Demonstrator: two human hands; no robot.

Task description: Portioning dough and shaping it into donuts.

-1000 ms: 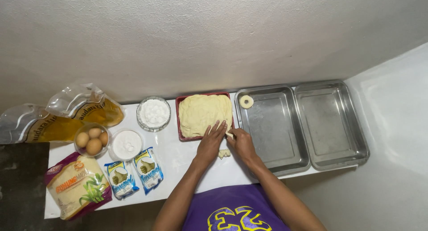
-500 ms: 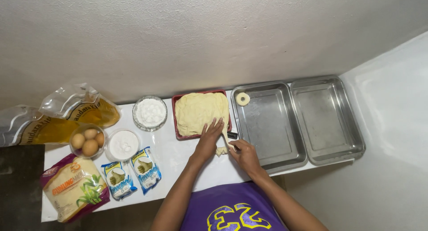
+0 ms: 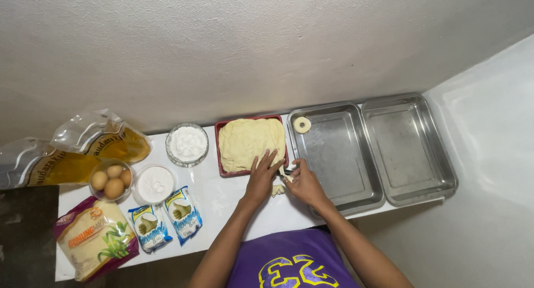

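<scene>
The person's left hand (image 3: 261,177) lies flat with its fingers spread on the lower right corner of a slab of pale dough (image 3: 250,142), which fills a red rectangular tray (image 3: 221,167) on the white counter (image 3: 222,202). The right hand (image 3: 302,182) sits just beside it, at the gap between the red tray and the nearer steel pan (image 3: 339,154); its fingers are curled together around something small at the dough's edge, though whether they grip a tool or only a bit of dough cannot be told. A small scrap of dough (image 3: 277,190) lies on the counter between the two hands.

One dough ring (image 3: 301,124) rests in the far left corner of the nearer steel pan. A second steel pan (image 3: 409,149) stands touching it on the right.

Left of the red tray stand a glass bowl of white powder (image 3: 187,144), a smaller white bowl (image 3: 154,184) and a bowl of eggs (image 3: 110,178). Two pouches of cooking oil (image 3: 72,152) lie at the far left. Near the counter's front edge lie two small blue sachets (image 3: 166,218) and a larger bag with a red border (image 3: 95,238).
</scene>
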